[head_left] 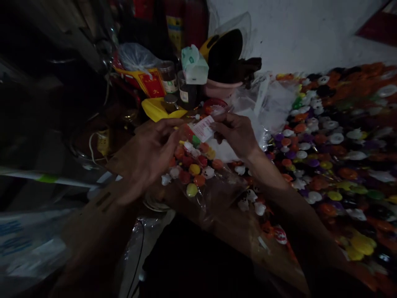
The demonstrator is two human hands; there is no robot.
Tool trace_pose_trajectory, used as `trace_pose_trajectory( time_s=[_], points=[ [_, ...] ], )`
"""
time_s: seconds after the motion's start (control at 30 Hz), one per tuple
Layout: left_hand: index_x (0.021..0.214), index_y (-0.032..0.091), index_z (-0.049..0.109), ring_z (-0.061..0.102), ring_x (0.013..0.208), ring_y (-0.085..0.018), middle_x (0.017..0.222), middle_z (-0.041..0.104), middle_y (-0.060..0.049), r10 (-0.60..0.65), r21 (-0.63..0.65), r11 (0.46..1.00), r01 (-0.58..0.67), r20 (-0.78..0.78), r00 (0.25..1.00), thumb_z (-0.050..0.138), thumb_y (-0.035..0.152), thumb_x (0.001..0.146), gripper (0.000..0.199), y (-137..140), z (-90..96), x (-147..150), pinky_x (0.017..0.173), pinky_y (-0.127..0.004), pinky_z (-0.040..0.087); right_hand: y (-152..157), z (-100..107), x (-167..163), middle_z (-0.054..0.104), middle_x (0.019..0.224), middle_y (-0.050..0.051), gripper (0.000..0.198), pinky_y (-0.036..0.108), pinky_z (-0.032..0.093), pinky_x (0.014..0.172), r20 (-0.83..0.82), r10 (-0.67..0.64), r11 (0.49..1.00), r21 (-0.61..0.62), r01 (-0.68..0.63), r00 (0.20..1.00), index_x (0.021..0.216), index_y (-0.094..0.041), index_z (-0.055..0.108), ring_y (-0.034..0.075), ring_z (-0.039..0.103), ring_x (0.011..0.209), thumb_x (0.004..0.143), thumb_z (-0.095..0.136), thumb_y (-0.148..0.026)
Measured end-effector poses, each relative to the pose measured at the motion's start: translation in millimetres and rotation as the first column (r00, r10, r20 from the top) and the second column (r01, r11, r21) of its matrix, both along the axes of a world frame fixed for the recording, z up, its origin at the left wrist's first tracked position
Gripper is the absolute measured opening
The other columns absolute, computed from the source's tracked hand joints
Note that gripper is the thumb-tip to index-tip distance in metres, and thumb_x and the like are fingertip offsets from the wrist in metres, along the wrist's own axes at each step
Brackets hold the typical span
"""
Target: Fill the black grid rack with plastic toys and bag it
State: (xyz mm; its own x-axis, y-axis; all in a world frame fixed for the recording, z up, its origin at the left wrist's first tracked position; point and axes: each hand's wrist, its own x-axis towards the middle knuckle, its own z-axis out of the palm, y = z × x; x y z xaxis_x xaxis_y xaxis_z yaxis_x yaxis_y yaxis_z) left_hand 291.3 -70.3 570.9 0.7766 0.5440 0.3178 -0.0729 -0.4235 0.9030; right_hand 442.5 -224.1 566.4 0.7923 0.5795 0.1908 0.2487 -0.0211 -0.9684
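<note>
While the right hand (232,131) pinches a printed card (202,130) at the far end of the clear bag (203,201), the left hand (155,149) sits half-curled nearby, hold uncertain; card likely light, bendable, best taken by its edges.

paper card (203,129) is between the left hand (156,147) and right hand (235,134), trinkets (194,169) just this side of it. trinket heap (313,161) is off to the right, tissue pack (195,70) by the jars (188,96) out back, power socket (103,142) way over left.
</note>
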Motion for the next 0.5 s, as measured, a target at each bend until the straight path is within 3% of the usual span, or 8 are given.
trace_pose_trajectory(
  time_s=[0.07, 0.1, 0.17, 0.23, 0.3, 0.4, 0.5],
  points=[
    [0.118, 0.024, 0.068, 0.072, 0.095, -0.022, 0.104, 0.075, -0.006, 0.016, 0.27, 0.963, -0.021, 0.02, 1.0, 0.063, 0.044, 0.095, 0.031, -22.2, -7.9, -28.5, 0.089, -0.041, 0.059, -25.7, -0.2, -4.3, 0.062, 0.06, -0.003, 0.023, 0.019, 0.045, 0.045, -0.031, -0.113, 0.993, -0.028, 0.112, 0.993, 0.08, -0.016, 0.068, 0.007, 0.054, 0.047, 0.08, 0.08, -0.035],
    [0.126, 0.023, 0.065, 0.068, 0.114, -0.029, 0.12, 0.072, -0.011, -0.019, 0.414, 0.91, 0.017, 0.002, 1.0, 0.067, 0.052, 0.092, 0.045, -37.4, -14.0, -43.4, 0.097, -0.049, 0.057, -42.0, -0.8, -8.3, 0.063, 0.06, -0.003, 0.022, 0.02, 0.046, 0.045, -0.046, -0.175, 0.984, -0.035, 0.173, 0.984, 0.08, -0.016, 0.069, 0.008, 0.056, 0.047, 0.079, 0.081, -0.035],
    [0.146, 0.018, 0.051, 0.034, 0.15, -0.047, 0.157, 0.047, -0.02, -0.148, 0.648, 0.733, 0.207, -0.146, 0.978, 0.066, 0.067, 0.086, 0.079, -70.5, -30.9, -68.8, 0.115, -0.07, 0.037, -80.1, -3.2, -20.9, 0.066, 0.063, -0.001, 0.021, 0.022, 0.05, 0.046, -0.076, -0.298, 0.954, -0.047, 0.295, 0.951, 0.081, -0.019, 0.07, 0.011, 0.06, 0.05, 0.075, 0.084, -0.034],
    [0.153, 0.013, 0.044, 0.013, 0.157, -0.05, 0.164, 0.035, -0.024, -0.165, 0.732, 0.628, 0.263, -0.205, 0.965, 0.066, 0.063, 0.088, 0.084, -97.7, -51.7, -82.9, 0.122, -0.074, 0.019, -121.3, -7.9, -40.3, 0.069, 0.066, 0.0, 0.02, 0.025, 0.052, 0.047, -0.104, -0.392, 0.917, -0.127, 0.379, 0.914, 0.081, -0.022, 0.073, 0.014, 0.064, 0.052, 0.073, 0.085, -0.035],
    [0.151, 0.009, 0.046, 0.024, 0.155, -0.046, 0.157, 0.045, -0.025, -0.111, 0.763, 0.612, 0.206, -0.175, 0.978, 0.068, 0.044, 0.093, 0.071, -111.1, -70.9, -85.1, 0.125, -0.069, 0.014, -159.6, -15.7, -65.9, 0.071, 0.067, 0.001, 0.016, 0.026, 0.053, 0.045, -0.103, -0.415, 0.88, -0.297, 0.371, 0.904, 0.079, -0.025, 0.075, 0.016, 0.065, 0.052, 0.073, 0.084, -0.038],
    [0.135, 0.009, 0.06, 0.06, 0.133, -0.031, 0.13, 0.072, -0.015, -0.056, 0.775, 0.628, 0.067, -0.041, 0.998, 0.066, 0.016, 0.093, 0.042, -107.3, -85.6, -76.4, 0.125, -0.052, 0.03, -195.6, -34.4, -110.5, 0.076, 0.074, 0.005, 0.012, 0.027, 0.051, 0.043, -0.159, -0.318, 0.817, -0.545, 0.185, 0.934, 0.082, -0.029, 0.08, 0.019, 0.068, 0.056, 0.078, 0.079, -0.04],
    [0.119, 0.012, 0.068, 0.07, 0.115, -0.024, 0.114, 0.078, -0.009, -0.091, 0.745, 0.667, 0.027, 0.045, 0.995, 0.067, 0.009, 0.091, 0.028, -97.4, -78.2, -68.9, 0.111, -0.041, 0.048, -189.3, -56.4, -146.9, 0.079, 0.085, 0.008, 0.021, 0.028, 0.055, 0.051, -0.325, -0.299, 0.831, -0.551, 0.077, 0.897, 0.09, -0.025, 0.082, 0.022, 0.072, 0.066, 0.08, 0.077, -0.043]
  ],
)
